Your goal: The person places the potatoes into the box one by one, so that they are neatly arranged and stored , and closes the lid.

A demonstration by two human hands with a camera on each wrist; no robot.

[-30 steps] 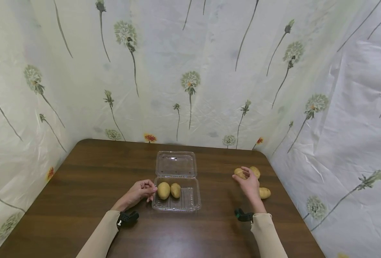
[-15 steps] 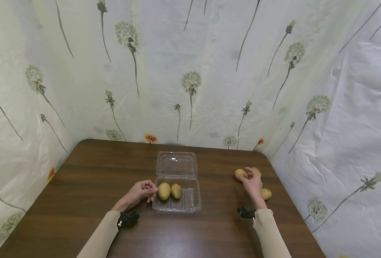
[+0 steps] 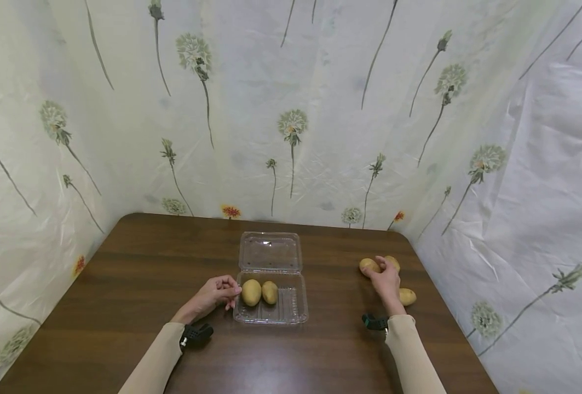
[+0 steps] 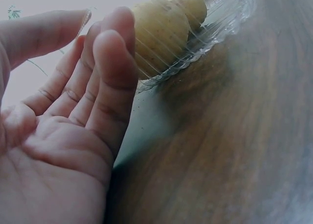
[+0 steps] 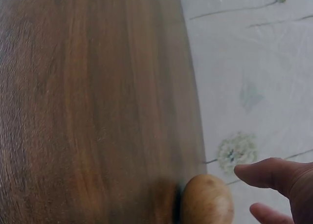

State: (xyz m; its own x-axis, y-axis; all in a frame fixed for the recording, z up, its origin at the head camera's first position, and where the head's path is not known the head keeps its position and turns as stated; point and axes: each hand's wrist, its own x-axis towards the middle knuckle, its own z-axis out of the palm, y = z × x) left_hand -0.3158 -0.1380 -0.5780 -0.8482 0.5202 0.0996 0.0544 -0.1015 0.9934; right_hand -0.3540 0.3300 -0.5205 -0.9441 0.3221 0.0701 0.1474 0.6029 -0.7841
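A clear plastic clamshell box (image 3: 295,306) stands with its lid (image 3: 270,251) laid back. In its left part sit two potatoes, a larger potato (image 3: 251,293) and a smaller potato (image 3: 270,293). My left hand (image 3: 214,295) is at the box's left rim; in the left wrist view its loosely bent fingers (image 4: 115,62) are beside the wall, with the thumb apart from them. On the right, my right hand (image 3: 386,279) reaches over a potato (image 3: 368,267), thumb and fingers spread. The right wrist view shows a gap between thumb (image 5: 264,174) and potato (image 5: 208,200).
Behind my right fingers lies another potato (image 3: 393,262), partly hidden. A further potato (image 3: 407,297) lies right of the wrist. The brown wooden table (image 3: 138,273) ends at a flowered curtain (image 3: 241,137) behind and on both sides.
My right hand has shifted slightly to the right, uncovering more of the nearest potato and covering more of the one behind. The left hand and the box stay put.
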